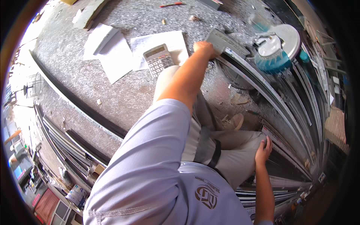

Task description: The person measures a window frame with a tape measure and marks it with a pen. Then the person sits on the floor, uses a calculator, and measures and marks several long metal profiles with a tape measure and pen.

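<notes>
My left hand [204,49] is stretched forward, its fingers curled at the near end of a long channel profile [253,81]. The finger contact is partly hidden. That end lies against the grey metal base [225,42] of a power saw with a teal and white guard [272,53]. My right hand [263,150] rests on my bent knee, holding nothing. Beyond my other knee a calculator [157,60] lies partly on a written sheet of paper [177,42]. More white papers [115,59] lie left of it, with a folded piece on top.
Long profiles [298,112] are stacked along the right, and others [64,140] lie at the left. A dark profile [78,98] crosses the floor [112,104]. Small offcuts and shavings litter the floor. A red pen [171,4] lies at the top, and a shoe [234,122] stands beneath me.
</notes>
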A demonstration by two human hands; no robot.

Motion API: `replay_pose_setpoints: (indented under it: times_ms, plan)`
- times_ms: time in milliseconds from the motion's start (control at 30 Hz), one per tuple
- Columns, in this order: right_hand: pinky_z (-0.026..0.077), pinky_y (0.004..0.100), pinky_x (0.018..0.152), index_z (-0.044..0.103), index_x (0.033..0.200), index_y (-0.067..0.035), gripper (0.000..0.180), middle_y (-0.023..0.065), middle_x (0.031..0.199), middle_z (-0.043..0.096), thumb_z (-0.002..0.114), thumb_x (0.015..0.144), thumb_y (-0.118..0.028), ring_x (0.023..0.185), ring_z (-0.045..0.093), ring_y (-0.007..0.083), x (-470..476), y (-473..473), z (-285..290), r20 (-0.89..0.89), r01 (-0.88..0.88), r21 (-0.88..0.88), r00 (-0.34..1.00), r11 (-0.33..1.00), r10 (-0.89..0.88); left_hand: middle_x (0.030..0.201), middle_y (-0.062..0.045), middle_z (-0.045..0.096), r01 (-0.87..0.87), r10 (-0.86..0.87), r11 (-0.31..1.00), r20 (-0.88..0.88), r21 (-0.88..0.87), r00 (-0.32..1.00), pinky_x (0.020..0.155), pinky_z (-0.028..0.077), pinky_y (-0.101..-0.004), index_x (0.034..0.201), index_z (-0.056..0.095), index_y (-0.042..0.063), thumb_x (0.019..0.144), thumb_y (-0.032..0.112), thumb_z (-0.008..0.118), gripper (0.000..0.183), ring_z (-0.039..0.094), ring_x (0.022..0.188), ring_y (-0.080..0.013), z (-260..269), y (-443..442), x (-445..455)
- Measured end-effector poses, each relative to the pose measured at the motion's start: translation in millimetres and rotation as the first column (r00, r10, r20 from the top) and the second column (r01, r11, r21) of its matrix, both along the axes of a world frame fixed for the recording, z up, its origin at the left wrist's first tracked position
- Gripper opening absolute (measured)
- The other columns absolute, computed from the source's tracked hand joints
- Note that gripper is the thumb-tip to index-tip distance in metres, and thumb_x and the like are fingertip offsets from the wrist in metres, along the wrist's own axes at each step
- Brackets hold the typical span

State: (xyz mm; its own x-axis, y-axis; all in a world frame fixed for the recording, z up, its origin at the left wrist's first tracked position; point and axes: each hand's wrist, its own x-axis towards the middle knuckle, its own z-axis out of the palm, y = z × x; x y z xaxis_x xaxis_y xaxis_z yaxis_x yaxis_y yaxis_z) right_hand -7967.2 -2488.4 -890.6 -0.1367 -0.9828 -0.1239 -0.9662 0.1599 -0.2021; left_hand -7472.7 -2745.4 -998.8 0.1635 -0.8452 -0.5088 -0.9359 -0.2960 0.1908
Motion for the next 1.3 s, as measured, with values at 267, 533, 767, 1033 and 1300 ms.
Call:
replay_pose_setpoints:
  times_ms: [267,533,767,1033,1300]
  plan:
    - [0.036,0.045,0.108,0.058,0.133,-0.01,0.04,0.0151,0.138,0.054,0.056,0.098,-0.029,0.128,0.048,0.0376,-6,2,-6,-0.026,-0.018,-0.054,1.0,0.998,0.016,0.114,-0.005,0.072,0.006,-0.006,1.0,-0.009,-0.015,1.0,0.088,0.055,-0.0356,0.114,0.073,0.015,0.078,0.071,0.067,0.067,0.068,0.108,-0.0217,-6,-2,1]
    - [0.037,0.0448,0.107,0.058,0.132,-0.011,0.039,0.0141,0.137,0.054,0.056,0.099,-0.03,0.128,0.048,0.0369,-4,2,-8,-0.005,-0.028,-0.068,1.0,0.997,0.028,0.112,-0.005,0.072,0.009,-0.009,1.0,-0.03,-0.012,1.0,0.088,0.055,-0.0359,0.114,0.073,0.014,0.077,0.071,0.068,0.068,0.068,0.107,-0.0218,-8,-2,2]
    - [0.037,0.0448,0.107,0.058,0.133,-0.01,0.04,0.0152,0.138,0.054,0.056,0.098,-0.029,0.128,0.048,0.0375,-4,2,-8,0.003,-0.01,-0.052,1.0,0.999,0.01,0.115,-0.005,0.072,-0.029,0.029,1.0,-0.004,-0.002,1.0,0.088,0.055,-0.0366,0.114,0.074,0.014,0.077,0.071,0.069,0.068,0.068,0.108,-0.023,-2,-1,0]
    - [0.037,0.0456,0.108,0.057,0.135,-0.016,0.041,0.0119,0.142,0.052,0.058,0.097,-0.032,0.13,0.047,0.0363,-1,4,-5,-0.048,0.034,-0.04,0.998,0.999,-0.036,0.118,-0.008,0.07,0.047,-0.047,0.999,-0.031,0.018,0.998,0.091,0.054,-0.0397,0.12,0.07,0.012,0.081,0.072,0.064,0.071,0.068,0.11,-0.025,-7,-3,3]
    - [0.038,0.0463,0.107,0.058,0.134,-0.017,0.041,0.0117,0.142,0.051,0.058,0.097,-0.032,0.13,0.046,0.0364,4,3,-3,-0.052,0.021,-0.051,0.998,0.998,-0.024,0.114,-0.009,0.072,0.048,-0.048,0.999,0.013,0.007,0.999,0.088,0.056,-0.0397,0.114,0.073,0.012,0.082,0.072,0.063,0.068,0.069,0.106,-0.0257,-8,-4,1]
